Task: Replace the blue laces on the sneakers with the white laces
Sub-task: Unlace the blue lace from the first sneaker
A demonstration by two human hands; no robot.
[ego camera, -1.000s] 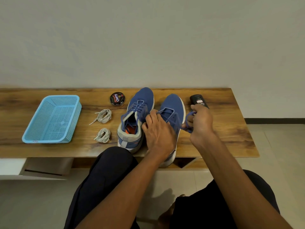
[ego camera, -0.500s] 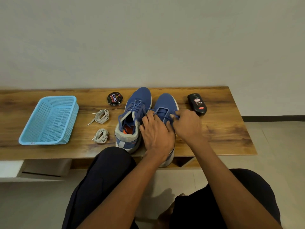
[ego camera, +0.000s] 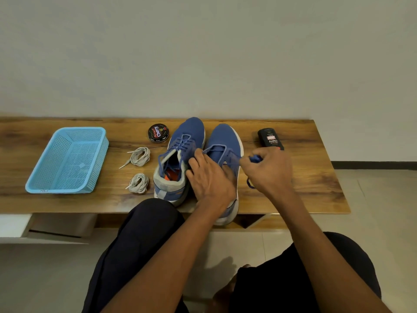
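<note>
Working at a long wooden bench (ego camera: 304, 177) set against the wall, you have everything laid out within reach along its top. Toward the left end sits the empty blue basket (ego camera: 67, 161), likely there to take whatever comes off the shoes. Mid-bench stand the two sneakers, toes to the back edge and heels at the front edge, so the eyelets face you. The left sneaker (ego camera: 180, 159) is fully strung with its blue lace and untouched. The right sneaker (ego camera: 225, 141) is the one in hand.

Your left hand (ego camera: 209, 177) lies flat over its tongue and collar, fingers spread and closed on nothing, pinning the shoe so it cannot slide while you pull. Your right hand (ego camera: 268, 170) is fisted just beside the shoe's right flank, clenched around the blue lace (ego camera: 255, 158), a loop of which shows above the knuckles and another below. The upper rows look loosened; the front rows are threaded.

Two coiled white laces wait between basket and shoes, one (ego camera: 138, 156) behind the other (ego camera: 138, 183), neither started. A round polish tin (ego camera: 158, 132) sits near the back edge, and a black polish bottle (ego camera: 269, 138) lies behind your right hand.

Half a second ago your right hand was in at the eyelets, touching the left; now it has drawn out to the right with the lace, much as it stood a second ago.
</note>
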